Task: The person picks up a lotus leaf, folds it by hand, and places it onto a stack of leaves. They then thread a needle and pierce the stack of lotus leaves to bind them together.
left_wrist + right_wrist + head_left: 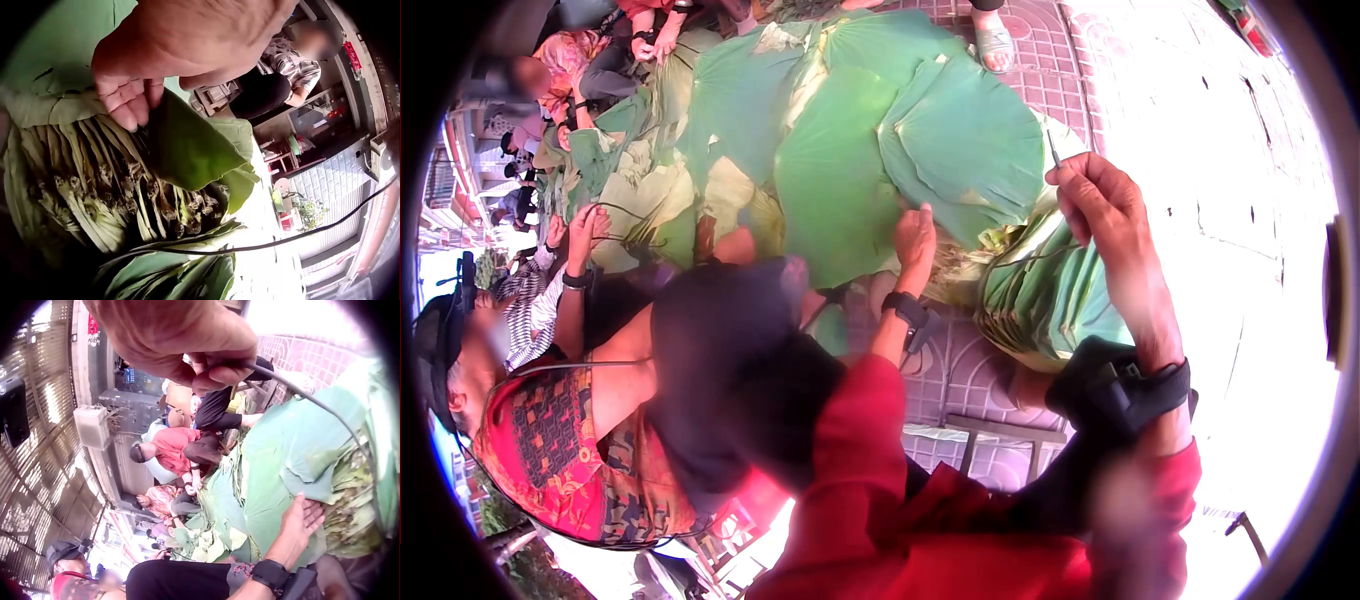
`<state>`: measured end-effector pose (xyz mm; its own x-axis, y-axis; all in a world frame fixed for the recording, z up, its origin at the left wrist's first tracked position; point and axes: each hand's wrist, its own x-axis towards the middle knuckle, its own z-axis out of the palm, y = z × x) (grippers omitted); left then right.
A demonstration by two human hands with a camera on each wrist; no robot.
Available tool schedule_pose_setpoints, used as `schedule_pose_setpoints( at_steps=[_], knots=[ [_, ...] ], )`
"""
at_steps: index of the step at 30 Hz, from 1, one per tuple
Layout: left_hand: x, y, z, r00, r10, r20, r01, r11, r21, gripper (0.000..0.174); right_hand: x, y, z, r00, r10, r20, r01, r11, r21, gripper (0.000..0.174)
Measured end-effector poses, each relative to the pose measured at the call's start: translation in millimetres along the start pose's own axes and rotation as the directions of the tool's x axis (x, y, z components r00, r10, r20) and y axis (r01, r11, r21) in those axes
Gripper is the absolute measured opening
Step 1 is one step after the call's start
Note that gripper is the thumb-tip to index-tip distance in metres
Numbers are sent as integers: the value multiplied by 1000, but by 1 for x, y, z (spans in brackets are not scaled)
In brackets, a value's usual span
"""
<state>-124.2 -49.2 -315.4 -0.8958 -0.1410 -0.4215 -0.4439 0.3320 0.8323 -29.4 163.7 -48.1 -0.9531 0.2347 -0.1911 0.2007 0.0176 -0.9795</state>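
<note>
My left hand [915, 245] rests against the near edge of a pile of large green lotus leaves [960, 140]. In the left wrist view its fingers [128, 103] lie over the folded leaf ends, beside a loose leaf flap [194, 150]. Raised to the right of the pile, my right hand [1110, 205] pinches a thin dark cord [1053, 147] whose short end sticks up past the fingertips. The right wrist view shows the cord [340, 415] curving down past the leaves. Below that hand stands a bundle of folded leaves [1050, 300].
A person in a patterned red top [550, 450] sits close on my left, a hand [585, 235] raised by the leaves. More people sit along the far side. A sandalled foot [995, 48] stands on the paving behind the pile. A metal frame [1010, 430] is below.
</note>
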Motion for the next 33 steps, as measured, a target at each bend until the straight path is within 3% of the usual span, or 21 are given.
schedule_pose_setpoints(
  at_steps=[1,4,7,10,13,16,19,25,28,31,33],
  knots=[
    [17,-19,-12,991,111,-81,-93,976,198,25,-2,-2,-1,1000,-14,11,14,1000,5,19],
    [9,-16,-43,940,282,-194,-150,849,507,22,-1,-3,-3,1000,-16,22,16,1000,7,19],
    [11,-37,-51,873,473,-122,-288,699,654,19,2,3,1,999,-40,12,39,999,27,19],
    [6,-44,-53,885,465,-34,-293,611,736,20,1,3,3,999,-50,5,50,998,31,21],
    [14,-43,-58,960,278,-45,-157,661,734,20,3,3,4,999,-49,7,49,999,15,22],
    [23,-42,-62,921,379,-96,-189,647,738,16,8,3,0,999,-30,22,31,999,-21,20],
    [39,-39,-82,924,342,-172,-171,771,614,11,12,4,-2,1000,1,26,0,999,-42,21],
    [44,-19,-110,919,385,-82,-282,791,543,7,12,8,-2,999,-20,38,21,999,-37,22],
    [34,-6,-111,974,211,-86,-167,916,366,6,1,0,0,999,-26,38,27,999,-28,23],
    [15,4,-103,927,366,-83,-295,847,443,4,0,3,-2,999,-21,43,21,1000,-15,23],
    [14,15,-93,955,218,-200,-145,934,325,2,4,5,-6,999,-27,38,27,999,-20,22]
  ],
)
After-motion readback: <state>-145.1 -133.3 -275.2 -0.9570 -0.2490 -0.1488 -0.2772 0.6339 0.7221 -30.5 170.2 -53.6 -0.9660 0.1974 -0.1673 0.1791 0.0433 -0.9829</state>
